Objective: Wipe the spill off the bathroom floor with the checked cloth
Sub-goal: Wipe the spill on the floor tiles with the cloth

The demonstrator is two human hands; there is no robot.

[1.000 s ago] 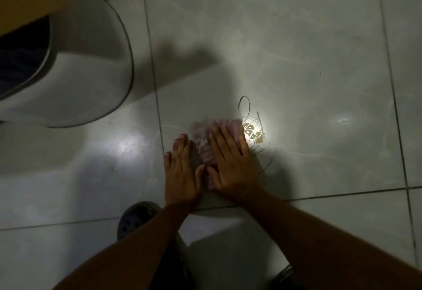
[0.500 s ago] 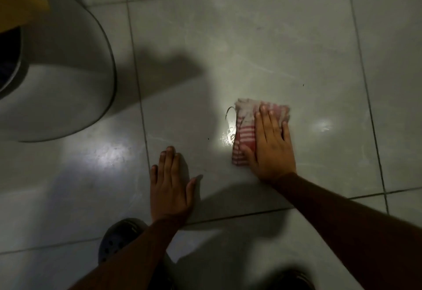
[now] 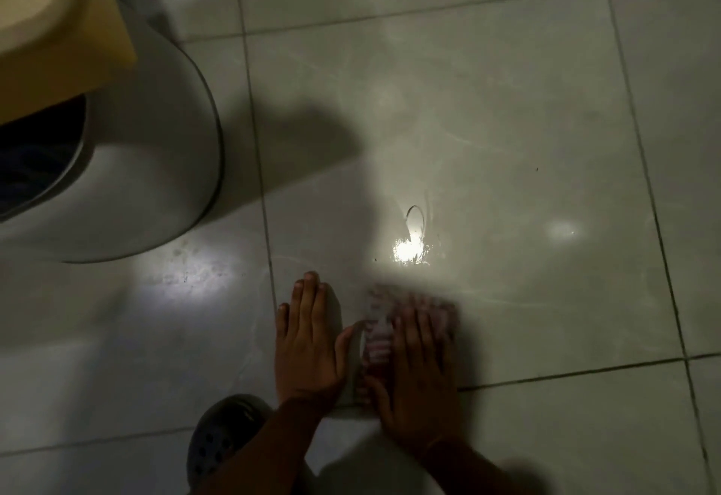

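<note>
The red-and-white checked cloth [image 3: 380, 328] lies folded on the grey tiled floor, blurred by motion. My right hand [image 3: 417, 381] presses flat on top of it, fingers spread over the cloth. My left hand [image 3: 308, 342] rests flat on the bare tile just left of the cloth, fingers together, holding nothing. A wet patch of the spill [image 3: 409, 248] glints under a bright light spot a short way beyond the cloth, with a curved water edge above it.
A white toilet base [image 3: 156, 166] fills the upper left, with a yellow-beige object [image 3: 50, 26] above it. A dark perforated clog [image 3: 222, 440] sits by my left forearm. Dark grout lines cross the floor [image 3: 546, 104].
My right hand has pulled the cloth back toward me and leftward, off the shiny wet patch, until it lies beside my left hand. The left hand has stayed planted on the tile.
</note>
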